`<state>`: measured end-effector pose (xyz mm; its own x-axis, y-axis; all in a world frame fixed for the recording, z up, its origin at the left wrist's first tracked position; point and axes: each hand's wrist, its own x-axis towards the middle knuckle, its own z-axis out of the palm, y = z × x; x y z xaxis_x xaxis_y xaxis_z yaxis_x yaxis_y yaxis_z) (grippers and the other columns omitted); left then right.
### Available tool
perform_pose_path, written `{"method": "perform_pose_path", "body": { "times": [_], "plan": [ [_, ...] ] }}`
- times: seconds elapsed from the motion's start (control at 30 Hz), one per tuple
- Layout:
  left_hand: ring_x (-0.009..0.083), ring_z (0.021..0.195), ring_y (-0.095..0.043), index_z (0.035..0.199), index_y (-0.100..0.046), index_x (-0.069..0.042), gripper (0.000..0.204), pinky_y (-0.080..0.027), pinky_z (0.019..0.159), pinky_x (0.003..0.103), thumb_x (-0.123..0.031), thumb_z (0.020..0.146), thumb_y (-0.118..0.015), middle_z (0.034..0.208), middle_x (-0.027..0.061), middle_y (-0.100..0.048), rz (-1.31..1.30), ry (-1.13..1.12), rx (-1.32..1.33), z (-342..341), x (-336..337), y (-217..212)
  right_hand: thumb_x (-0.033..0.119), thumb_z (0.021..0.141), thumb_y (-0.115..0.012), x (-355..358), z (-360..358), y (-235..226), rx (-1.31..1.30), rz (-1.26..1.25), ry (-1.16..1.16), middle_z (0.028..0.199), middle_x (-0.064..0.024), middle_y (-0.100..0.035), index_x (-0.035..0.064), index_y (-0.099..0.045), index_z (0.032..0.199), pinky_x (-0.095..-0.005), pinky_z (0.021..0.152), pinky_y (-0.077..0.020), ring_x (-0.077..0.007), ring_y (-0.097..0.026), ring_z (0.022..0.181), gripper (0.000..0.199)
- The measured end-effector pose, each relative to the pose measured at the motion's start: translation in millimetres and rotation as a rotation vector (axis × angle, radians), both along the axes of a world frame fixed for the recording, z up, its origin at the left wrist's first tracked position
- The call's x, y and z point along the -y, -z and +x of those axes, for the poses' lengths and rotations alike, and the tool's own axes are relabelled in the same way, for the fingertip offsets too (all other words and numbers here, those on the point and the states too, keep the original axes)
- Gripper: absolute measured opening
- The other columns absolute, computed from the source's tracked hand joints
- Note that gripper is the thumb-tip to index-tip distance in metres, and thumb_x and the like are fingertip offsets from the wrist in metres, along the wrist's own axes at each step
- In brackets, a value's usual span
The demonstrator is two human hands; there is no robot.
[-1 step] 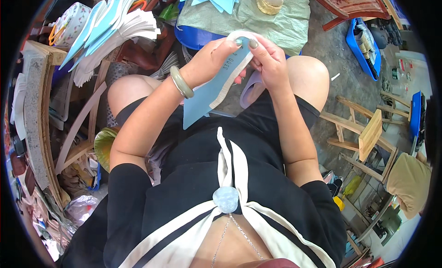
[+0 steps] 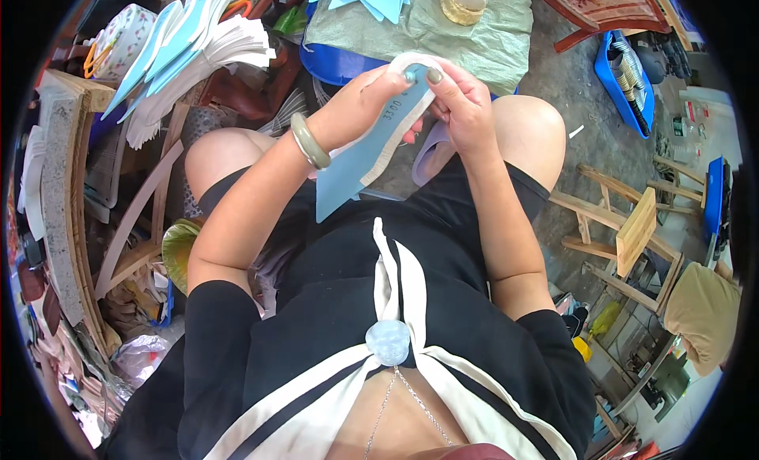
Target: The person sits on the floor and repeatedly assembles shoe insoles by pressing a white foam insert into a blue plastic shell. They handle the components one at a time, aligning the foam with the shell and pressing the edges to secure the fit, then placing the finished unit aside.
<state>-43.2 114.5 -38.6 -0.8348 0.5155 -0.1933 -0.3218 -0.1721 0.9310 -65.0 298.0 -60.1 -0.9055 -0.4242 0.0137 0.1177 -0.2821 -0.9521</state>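
Above my lap I hold a long, flat light-blue piece (image 2: 341,179) with dark printed marks and a white strip (image 2: 398,143) along one edge. My left hand (image 2: 356,104) is closed on its upper left side, thumb lying on the blue face and fingers hidden behind. At the curved top end, my right hand (image 2: 468,116) pinches the piece between thumb and fingers. The two thumbs almost meet there. The lower end of the piece narrows to a point and hangs free over my dark shorts.
Ahead is a blue tub (image 2: 340,67) partly covered by a pale green cloth (image 2: 364,41), with more light-blue pieces (image 2: 379,1) on it. A bundle of white and blue pieces (image 2: 213,53) stands at the left. Wooden frames (image 2: 632,230) and a blue basket (image 2: 605,68) are at the right.
The blue piece and my left wrist have shifted very slightly. Both hands keep their grip.
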Motion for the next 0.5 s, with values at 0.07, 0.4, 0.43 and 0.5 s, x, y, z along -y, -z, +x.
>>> {"method": "perform_pose_path", "body": {
  "times": [0.07,0.4,0.43,0.5],
  "plan": [
    [0.0145,0.077,-0.063,0.103,-0.058,0.001,0.049,-0.050,0.069,0.027,-0.045,0.089,-0.050,0.082,0.0079,-0.062,0.038,0.102,0.035,6,2,1,0.025,0.095,-0.057,-1,0,1,-0.040,-0.036,-0.016,0.078,0.0031,-0.058,0.0002,-0.056,0.126,-0.0167,0.052,-0.0319,-0.0013,-0.041,0.057,0.039],
    [0.0339,0.079,-0.064,0.097,-0.059,-0.005,0.038,-0.050,0.069,0.040,-0.027,0.070,-0.074,0.082,0.0167,-0.065,-1.148,-0.111,-0.690,3,19,-15,0.014,0.068,-0.083,-10,-5,-23,-0.319,0.273,-0.158,0.109,-0.0056,-0.062,0.0052,-0.051,0.130,-0.0243,0.083,-0.0489,-0.0115,-0.060,0.090,0.070],
    [0.0346,0.079,-0.064,0.095,-0.058,-0.006,0.038,-0.050,0.068,0.041,-0.028,0.070,-0.074,0.082,0.0165,-0.065,-1.175,-0.132,-0.707,5,17,-16,0.013,0.068,-0.083,-8,-4,-25,-0.380,0.366,-0.105,0.110,-0.0056,-0.062,0.0056,-0.053,0.128,-0.0243,0.083,-0.0490,-0.0107,-0.060,0.091,0.067],
    [0.0349,0.078,-0.064,0.093,-0.058,-0.006,0.037,-0.050,0.067,0.041,-0.030,0.070,-0.074,0.081,0.0162,-0.065,-1.212,-0.150,-0.733,4,14,-19,0.012,0.069,-0.082,-1,-2,-30,-0.507,0.556,0.003,0.111,-0.0056,-0.062,0.0065,-0.057,0.124,-0.0245,0.082,-0.0492,-0.0093,-0.060,0.094,0.060]
  ]
}}
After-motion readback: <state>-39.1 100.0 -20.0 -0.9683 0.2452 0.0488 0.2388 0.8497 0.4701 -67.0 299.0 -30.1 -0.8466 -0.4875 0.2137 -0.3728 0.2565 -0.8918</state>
